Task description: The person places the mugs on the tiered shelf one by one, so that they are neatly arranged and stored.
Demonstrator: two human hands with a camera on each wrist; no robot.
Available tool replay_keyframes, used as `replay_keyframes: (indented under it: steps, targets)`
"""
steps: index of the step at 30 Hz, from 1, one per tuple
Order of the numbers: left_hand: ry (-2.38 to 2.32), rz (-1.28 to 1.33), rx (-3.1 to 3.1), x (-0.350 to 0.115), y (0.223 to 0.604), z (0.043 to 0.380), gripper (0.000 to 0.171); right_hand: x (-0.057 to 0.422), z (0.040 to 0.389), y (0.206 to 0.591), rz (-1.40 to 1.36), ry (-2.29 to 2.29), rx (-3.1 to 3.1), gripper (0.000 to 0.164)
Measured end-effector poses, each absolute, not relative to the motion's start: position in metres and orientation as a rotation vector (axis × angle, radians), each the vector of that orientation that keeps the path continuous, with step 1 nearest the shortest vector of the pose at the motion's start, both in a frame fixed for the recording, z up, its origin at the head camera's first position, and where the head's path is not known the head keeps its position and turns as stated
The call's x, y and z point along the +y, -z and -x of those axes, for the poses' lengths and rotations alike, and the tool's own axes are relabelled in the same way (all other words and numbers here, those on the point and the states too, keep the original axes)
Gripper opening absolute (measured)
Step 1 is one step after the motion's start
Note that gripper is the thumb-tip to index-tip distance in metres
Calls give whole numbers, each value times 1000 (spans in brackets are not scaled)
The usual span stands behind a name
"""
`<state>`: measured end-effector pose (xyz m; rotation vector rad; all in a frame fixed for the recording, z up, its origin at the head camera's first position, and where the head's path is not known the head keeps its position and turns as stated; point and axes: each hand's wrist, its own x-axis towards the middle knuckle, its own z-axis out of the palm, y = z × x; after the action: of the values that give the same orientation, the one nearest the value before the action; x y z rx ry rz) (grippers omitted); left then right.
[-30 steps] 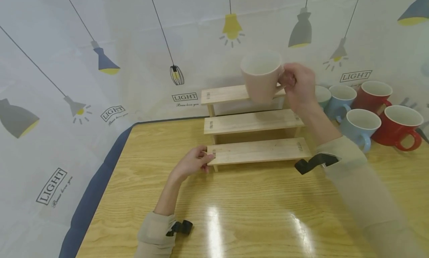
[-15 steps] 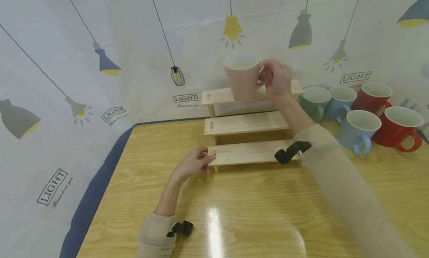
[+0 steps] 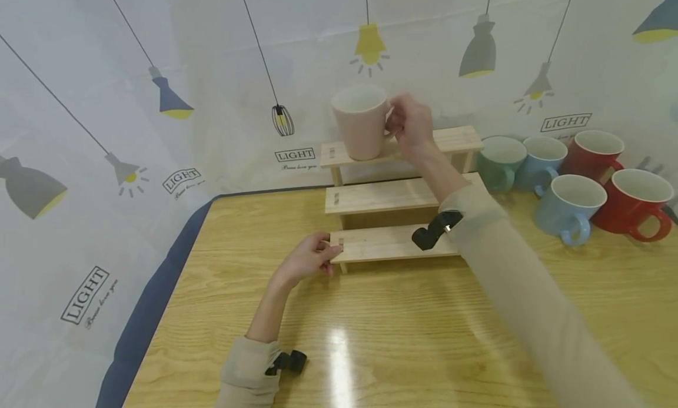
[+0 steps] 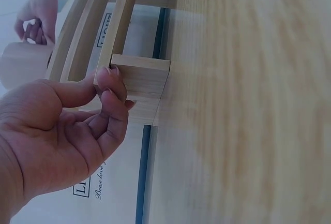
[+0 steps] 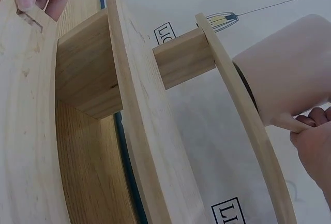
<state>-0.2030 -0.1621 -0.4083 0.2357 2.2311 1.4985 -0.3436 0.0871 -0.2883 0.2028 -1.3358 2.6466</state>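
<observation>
A pale pink mug [image 3: 361, 128] stands upright at the left part of the top step of a three-step wooden shelf rack [image 3: 389, 196]. My right hand [image 3: 413, 125] grips its handle from the right. In the right wrist view, the base of the mug [image 5: 289, 63] is right at the top board, tilted slightly against it. My left hand [image 3: 307, 258] pinches the left end of the lowest step, thumb on top and fingers curled below. The left wrist view shows those curled fingers [image 4: 111, 110] at the board's end, beside the rack's side support.
To the right of the rack stand a green mug [image 3: 500, 161], two blue mugs, one of them a front blue mug [image 3: 567, 205], and two red mugs, including a front red mug [image 3: 627, 205]. A lamp-patterned cloth [image 3: 228, 90] hangs behind the wooden table [image 3: 402, 331].
My right hand has carried the pink mug left and slightly down, along the top step to its left part. The left hand has kept its hold on the lowest step.
</observation>
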Motion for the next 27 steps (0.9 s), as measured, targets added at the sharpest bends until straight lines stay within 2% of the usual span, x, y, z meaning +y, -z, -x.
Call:
replay_keyframes:
  steps: [27]
  targets:
    - [-1525,-217,2195,-161,406,202,63,74,361,288,-175,-2677,-1379,42]
